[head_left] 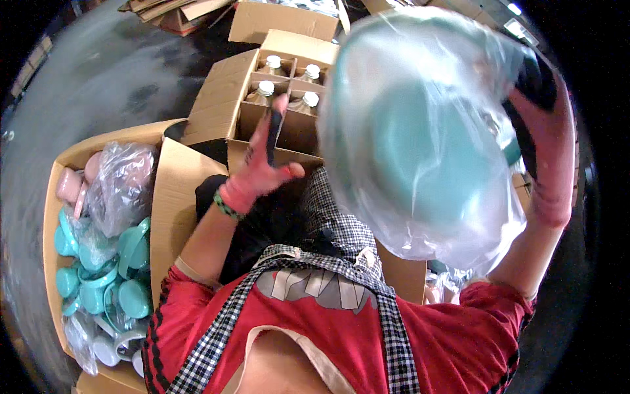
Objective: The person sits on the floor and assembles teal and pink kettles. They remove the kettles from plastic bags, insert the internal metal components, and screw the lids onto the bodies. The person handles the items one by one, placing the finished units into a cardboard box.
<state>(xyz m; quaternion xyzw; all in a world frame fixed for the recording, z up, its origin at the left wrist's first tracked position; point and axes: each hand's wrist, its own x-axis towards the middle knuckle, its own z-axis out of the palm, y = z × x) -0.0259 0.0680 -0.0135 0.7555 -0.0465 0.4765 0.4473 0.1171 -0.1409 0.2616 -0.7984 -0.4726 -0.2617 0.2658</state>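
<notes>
My right hand (546, 125), in a pink and black glove, is raised at the right and grips the edge of a clear plastic bag. Inside the bag (420, 141) is a large, round teal piece with a wide rim; its exact kind is blurred by the plastic. My left hand (259, 164), gloved alike with bare fingertips, hovers above the near edge of a divided carton (216, 98). Its fingers are spread and hold nothing. In the carton's compartments stand several bottles (264, 92) with white caps, and the nearer compartments show no bottle.
On my left an open carton (59, 262) holds teal pieces (134, 299), pink pieces (69, 185) and grey ones, some bagged. More bagged pieces (449, 285) show beside my right elbow. Flattened cardboard (174, 13) lies on the dark floor (118, 79) beyond.
</notes>
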